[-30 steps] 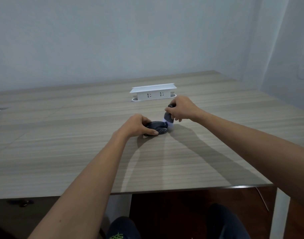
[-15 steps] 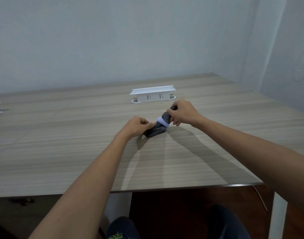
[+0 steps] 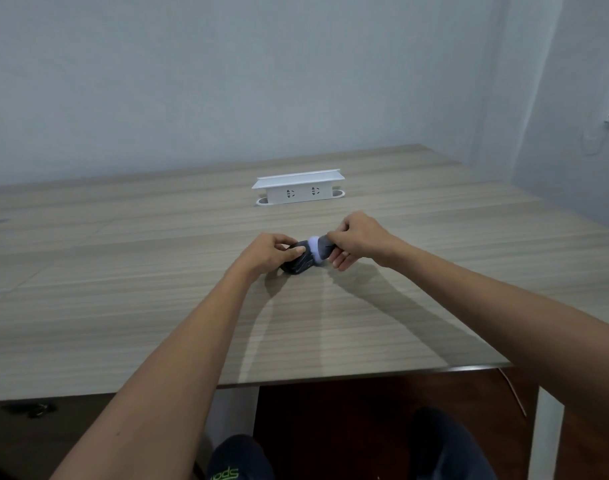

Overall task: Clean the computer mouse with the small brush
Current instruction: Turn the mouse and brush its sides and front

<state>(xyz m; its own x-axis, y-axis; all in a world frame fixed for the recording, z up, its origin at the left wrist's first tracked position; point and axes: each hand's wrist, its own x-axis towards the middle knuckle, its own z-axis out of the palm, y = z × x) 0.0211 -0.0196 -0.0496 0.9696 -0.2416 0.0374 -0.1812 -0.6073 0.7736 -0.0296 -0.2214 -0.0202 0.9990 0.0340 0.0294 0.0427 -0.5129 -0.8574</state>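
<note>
My left hand [image 3: 268,252] is clamped round the mouse [image 3: 298,263], which is tipped up on its side on the tabletop [image 3: 157,306], well in front of the white socket box [image 3: 298,190] and a little to its left. My right hand [image 3: 355,242] is closed on the brush [image 3: 318,249], whose pale bristle end presses against the mouse's right side. To do this well I judge I should keep the left grip firm so the mouse cannot skate, use short light strokes, and turn the mouse a bit at a time so the bristles get into the seams; exactly which part they are on now I cannot tell. For room, the surface on both sides of the mouse is bare, and the socket box stands well behind it, so my strokes should clear it. The near edge lies well this side of the mouse, and I think loosened dust swept toward me could fall off it into my lap.
</note>
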